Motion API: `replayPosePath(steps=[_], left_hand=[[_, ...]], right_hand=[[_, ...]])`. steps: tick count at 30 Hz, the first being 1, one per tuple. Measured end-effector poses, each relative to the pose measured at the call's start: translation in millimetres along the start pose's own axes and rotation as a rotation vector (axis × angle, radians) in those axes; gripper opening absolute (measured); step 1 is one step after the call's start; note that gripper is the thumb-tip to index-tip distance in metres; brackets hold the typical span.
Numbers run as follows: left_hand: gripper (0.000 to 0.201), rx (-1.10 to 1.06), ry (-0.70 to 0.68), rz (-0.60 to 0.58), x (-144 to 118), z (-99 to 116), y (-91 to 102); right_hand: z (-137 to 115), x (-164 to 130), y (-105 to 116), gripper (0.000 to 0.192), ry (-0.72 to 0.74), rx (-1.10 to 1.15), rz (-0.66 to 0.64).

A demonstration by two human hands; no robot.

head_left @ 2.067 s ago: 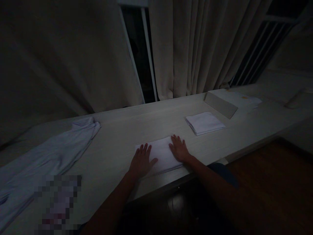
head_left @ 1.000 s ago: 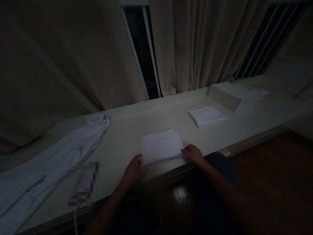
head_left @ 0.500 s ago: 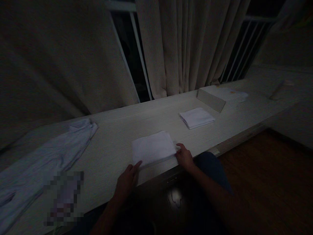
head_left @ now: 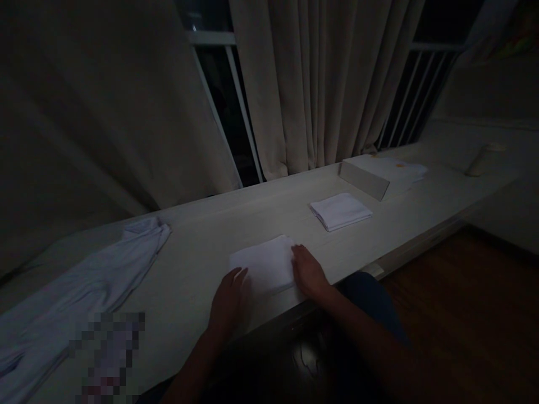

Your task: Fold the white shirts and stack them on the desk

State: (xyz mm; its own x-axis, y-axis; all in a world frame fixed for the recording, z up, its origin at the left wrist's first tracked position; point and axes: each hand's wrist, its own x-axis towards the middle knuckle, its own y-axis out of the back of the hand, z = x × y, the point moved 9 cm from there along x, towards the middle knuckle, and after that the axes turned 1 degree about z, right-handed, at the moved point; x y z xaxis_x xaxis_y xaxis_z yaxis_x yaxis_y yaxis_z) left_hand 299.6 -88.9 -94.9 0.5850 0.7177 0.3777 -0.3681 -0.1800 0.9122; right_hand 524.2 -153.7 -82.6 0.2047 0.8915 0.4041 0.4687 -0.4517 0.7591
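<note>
A folded white cloth [head_left: 266, 262] lies flat on the pale counter in front of me. My left hand [head_left: 229, 300] rests at its near left side, fingers stretched over the edge and slightly apart. Against the right edge lies my right hand [head_left: 310, 272], its fingers extended along the fabric; the thumb is hard to make out. Neither hand lifts the cloth. Farther right sits a second folded white cloth [head_left: 342, 211], neatly layered. Off to the left, a loose, light-coloured garment [head_left: 95, 275] is spread lengthwise with wrinkles.
The long counter [head_left: 189, 258] runs along beige curtains [head_left: 290, 84] and barred windows. An upright-edged box or board [head_left: 364, 179] stands at the back right beside white material. Beyond it is a small cylindrical object [head_left: 484, 160]. A pixelated patch [head_left: 112, 353] covers something at lower left.
My right hand has moved up from the near right corner onto the cloth's right edge. My left hand's fingers have shifted slightly up along the left side. The view has tilted slightly upward.
</note>
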Motion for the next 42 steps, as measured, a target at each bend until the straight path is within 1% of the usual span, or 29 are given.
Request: replayPosePath(steps=[2, 3, 5, 7, 9, 12, 14, 17, 19, 21, 23, 25, 27, 29, 32, 34, 36, 37, 38, 40, 41, 42], left_hand=[[0.054, 0.045, -0.048, -0.079, 20.1, 7.6, -17.3], [0.059, 0.073, -0.061, -0.132, 25.5, 8.4, -27.9], [0.068, 0.120, -0.065, -0.215, 26.9, 4.9, -46.5], [0.073, 0.144, -0.080, -0.251, 20.5, 1.2, -57.6], [0.074, 0.153, -0.102, -0.261, 12.9, 0.0, -62.1], [0.074, 0.156, -0.104, -0.286, 9.7, 0.0, -61.8], [0.075, 0.151, -0.088, -0.327, 15.0, -0.9, -60.9], [0.075, 0.146, -0.042, -0.381, 31.4, -7.0, -60.5], [0.078, 0.167, 0.029, -0.354, 43.9, -16.1, -59.4], [0.084, 0.195, 0.090, -0.302, 51.5, -24.5, -60.5], [0.090, 0.214, 0.094, -0.261, 52.5, -26.9, -65.5], [0.092, 0.228, 0.060, -0.225, 49.5, -25.0, -70.1], [0.092, 0.240, 0.043, -0.201, 45.6, -24.1, -72.3], [0.091, 0.240, 0.040, -0.194, 43.3, -23.9, -73.5], [0.089, 0.208, 0.045, -0.191, 43.7, -22.7, -73.8], [0.087, 0.150, 0.062, -0.205, 45.2, -23.0, -73.1], [0.083, 0.056, 0.126, -0.204, 46.9, -29.7, -67.0], [0.081, 0.004, 0.195, -0.182, 47.2, -38.0, -60.3], [0.080, -0.049, 0.296, -0.161, 46.0, -50.3, -53.0], [0.083, -0.137, 0.539, -0.161, 37.0, -79.9, -41.1], [0.085, -0.169, 0.643, -0.193, 30.2, -92.6, -38.0], [0.086, -0.198, 0.717, -0.247, 23.4, -101.6, -37.4]], right_hand=[[-17.3, 17.3, -16.3, 0.055, 0.095, -0.057, -0.077], [-18.8, 22.5, -26.7, 0.061, 0.112, -0.076, -0.130], [-8.9, 23.9, -47.9, 0.072, 0.087, -0.093, -0.241], [8.0, 16.0, -63.6, 0.077, 0.038, -0.097, -0.309], [20.6, 6.4, -69.7, 0.078, 0.005, -0.098, -0.306], [25.0, -2.3, -69.0, 0.077, -0.009, -0.095, -0.270], [22.4, -4.3, -67.6, 0.077, -0.004, -0.094, -0.265], [19.1, -3.1, -65.1, 0.076, 0.003, -0.117, -0.255], [17.1, 1.6, -64.2, 0.076, 0.011, -0.155, -0.258], [12.9, 11.6, -63.5, 0.079, 0.034, -0.204, -0.268], [6.0, 26.3, -62.5, 0.082, 0.074, -0.234, -0.265], [1.4, 41.0, -64.0, 0.085, 0.109, -0.231, -0.263], [5.2, 49.2, -72.3, 0.084, 0.101, -0.206, -0.304], [15.5, 49.6, -82.1, 0.080, 0.060, -0.180, -0.340], [27.7, 44.0, -88.2, 0.074, 0.021, -0.131, -0.310], [29.6, 41.0, -87.8, 0.072, 0.019, -0.101, -0.295], [28.8, 40.0, -83.2, 0.071, 0.018, -0.079, -0.299], [29.3, 40.3, -77.6, 0.070, 0.004, -0.072, -0.285], [31.5, 40.6, -69.6, 0.070, -0.029, -0.069, -0.257], [43.0, 38.6, -49.8, 0.071, -0.156, -0.084, -0.181], [50.5, 35.2, -41.3, 0.073, -0.230, -0.097, -0.160], [57.5, 30.4, -35.5, 0.073, -0.297, -0.108, -0.167]])
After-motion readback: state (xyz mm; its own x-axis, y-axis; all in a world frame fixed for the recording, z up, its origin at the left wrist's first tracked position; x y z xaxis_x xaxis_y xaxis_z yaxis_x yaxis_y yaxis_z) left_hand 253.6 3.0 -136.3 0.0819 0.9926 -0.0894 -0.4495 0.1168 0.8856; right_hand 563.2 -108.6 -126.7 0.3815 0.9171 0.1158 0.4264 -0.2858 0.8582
